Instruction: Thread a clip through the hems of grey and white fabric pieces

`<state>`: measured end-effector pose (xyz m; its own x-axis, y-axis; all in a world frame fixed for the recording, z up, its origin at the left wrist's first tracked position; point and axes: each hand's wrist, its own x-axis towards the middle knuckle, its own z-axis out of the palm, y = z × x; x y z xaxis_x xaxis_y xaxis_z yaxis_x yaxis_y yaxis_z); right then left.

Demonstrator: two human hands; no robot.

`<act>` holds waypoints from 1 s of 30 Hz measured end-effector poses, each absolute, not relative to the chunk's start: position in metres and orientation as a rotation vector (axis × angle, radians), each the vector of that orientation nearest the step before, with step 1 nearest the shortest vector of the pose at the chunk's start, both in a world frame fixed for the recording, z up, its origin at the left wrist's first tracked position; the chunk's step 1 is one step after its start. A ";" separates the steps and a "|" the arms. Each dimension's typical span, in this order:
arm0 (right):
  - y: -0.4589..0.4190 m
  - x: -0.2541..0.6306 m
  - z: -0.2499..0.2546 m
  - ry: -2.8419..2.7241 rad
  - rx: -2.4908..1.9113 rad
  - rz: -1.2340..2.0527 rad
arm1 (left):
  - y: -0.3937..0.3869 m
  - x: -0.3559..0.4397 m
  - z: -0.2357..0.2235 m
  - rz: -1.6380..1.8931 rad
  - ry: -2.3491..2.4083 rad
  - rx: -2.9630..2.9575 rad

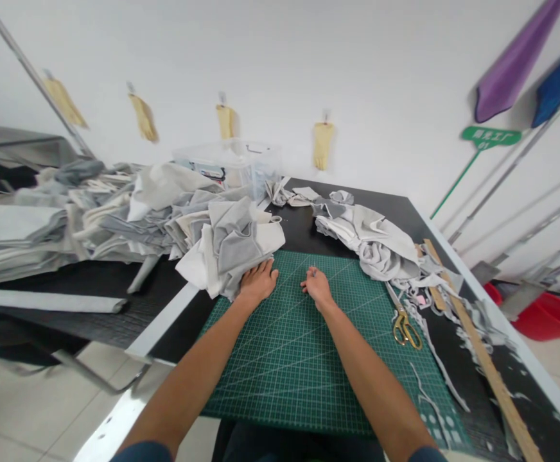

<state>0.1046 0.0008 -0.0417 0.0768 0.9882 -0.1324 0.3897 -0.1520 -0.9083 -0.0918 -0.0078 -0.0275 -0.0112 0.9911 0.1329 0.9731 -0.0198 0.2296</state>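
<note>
My left hand (259, 282) lies with its fingers stretched out against the near edge of a heap of grey and cream fabric pieces (234, 234). Its thumb points toward the green cutting mat (280, 366). Over the mat's upper middle, my right hand (317, 285) is closed, fingers curled in. A small greyish bit shows at its fingertips, too small to name. Gold-handled scissors (406, 330) rest at the mat's right side, apart from both hands. Beyond my right hand sits a crumpled bundle of pale grey fabric (371, 237).
Stacked fabric (15, 244) covers the left table, in front of a clear plastic box (255, 163). Fabric scraps (429, 321) and a long wooden strip (492, 372) lie along the right. Yellow gloves (323, 144) hang on the wall. A red bucket (554, 314) stands at right.
</note>
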 end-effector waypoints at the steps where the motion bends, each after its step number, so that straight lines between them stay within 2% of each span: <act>1: 0.003 0.107 -0.041 -1.419 -1.659 1.021 | -0.005 -0.095 -0.026 0.378 2.171 2.137; 5: 0.012 0.127 -0.033 -1.532 -1.739 0.790 | 0.001 -0.084 -0.019 0.374 2.261 2.083; 11: 0.042 0.170 -0.016 -1.593 -1.862 0.463 | 0.009 -0.029 -0.010 0.424 2.315 2.106; 17: 0.095 0.208 0.005 -1.593 -1.905 0.207 | 0.041 0.022 -0.001 0.544 2.125 2.250; 24: 0.160 0.231 0.012 -1.596 -1.890 0.075 | 0.088 0.050 -0.008 0.621 1.897 2.214; 30: 0.180 0.232 -0.003 -1.621 -1.924 0.120 | 0.109 0.065 -0.020 0.744 1.713 2.011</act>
<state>0.2319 0.1802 -0.0029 0.2454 0.9185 0.3100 0.8631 -0.0614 -0.5013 0.0649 0.1088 -0.0200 0.1103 0.9840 0.1403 0.7742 -0.1735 0.6087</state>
